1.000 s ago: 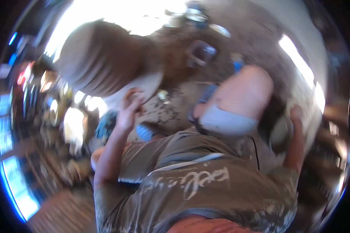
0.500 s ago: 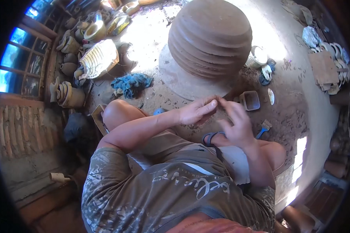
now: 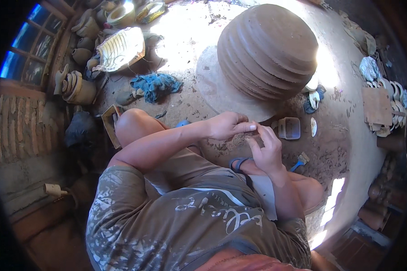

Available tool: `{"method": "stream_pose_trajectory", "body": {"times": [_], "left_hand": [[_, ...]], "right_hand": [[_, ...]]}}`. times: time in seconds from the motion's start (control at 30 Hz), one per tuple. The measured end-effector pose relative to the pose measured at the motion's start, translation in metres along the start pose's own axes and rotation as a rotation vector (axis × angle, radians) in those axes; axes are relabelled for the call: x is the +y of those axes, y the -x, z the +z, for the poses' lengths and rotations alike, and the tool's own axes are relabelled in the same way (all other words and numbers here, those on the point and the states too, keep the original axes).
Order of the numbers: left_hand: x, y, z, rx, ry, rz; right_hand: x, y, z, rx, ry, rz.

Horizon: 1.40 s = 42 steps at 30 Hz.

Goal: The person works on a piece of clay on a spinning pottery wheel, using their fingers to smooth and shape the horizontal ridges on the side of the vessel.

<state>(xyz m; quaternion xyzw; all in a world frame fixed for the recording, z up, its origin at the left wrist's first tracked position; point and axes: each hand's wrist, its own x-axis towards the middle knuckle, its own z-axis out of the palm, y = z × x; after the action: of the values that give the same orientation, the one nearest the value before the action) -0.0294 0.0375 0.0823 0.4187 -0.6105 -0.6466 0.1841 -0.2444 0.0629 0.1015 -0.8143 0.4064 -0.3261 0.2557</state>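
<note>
Left hand (image 3: 228,125) and right hand (image 3: 267,151) meet fingertip to fingertip, fingers pinched together, just at 6 o'clock of the big ribbed brown clay pot (image 3: 269,49).

Whatever sits between left hand (image 3: 228,125) and right hand (image 3: 266,151) fingertips is too small to tell, hidden by fingers. Far side and base of big ridged clay pot (image 3: 269,49) hidden behind its own bulk. Small items by wooden board (image 3: 377,108) at right too small, warped by lens. Pots (image 3: 79,88) at upper left partly in shadow. Person's legs partly covered by shirt (image 3: 181,221); lower body cut off at bottom edge.
</note>
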Motion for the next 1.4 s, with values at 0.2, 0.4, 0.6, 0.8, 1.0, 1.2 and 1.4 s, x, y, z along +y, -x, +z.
{"method": "stream_pose_trajectory", "body": {"times": [0.2,0.4,0.6,0.8,1.0,1.2,1.4], "left_hand": [[-0.021,-0.011,0.013,0.142,-0.148,0.204],[-0.012,-0.019,0.016,0.034,0.190,-0.019],[-0.026,-0.028,0.020,-0.034,0.273,-0.120],[-0.033,-0.028,0.022,0.219,-0.289,0.221],[-0.041,-0.024,-0.009,0.438,-0.643,0.115],[-0.114,-0.023,-0.043,0.654,-1.075,-0.076],[-0.072,-0.033,-0.040,0.354,-1.145,-0.269]], "right_hand": [[0.020,0.012,0.004,-0.007,-0.074,0.047],[0.016,0.008,-0.005,0.055,0.135,-0.179],[0.031,0.003,-0.013,0.062,0.162,-0.264],[0.042,0.015,0.016,0.139,-0.352,0.292],[0.057,0.016,0.015,0.111,-0.465,0.404],[0.059,0.013,-0.013,0.252,-0.548,0.431],[0.079,0.005,-0.026,0.252,-0.298,0.314]]}}
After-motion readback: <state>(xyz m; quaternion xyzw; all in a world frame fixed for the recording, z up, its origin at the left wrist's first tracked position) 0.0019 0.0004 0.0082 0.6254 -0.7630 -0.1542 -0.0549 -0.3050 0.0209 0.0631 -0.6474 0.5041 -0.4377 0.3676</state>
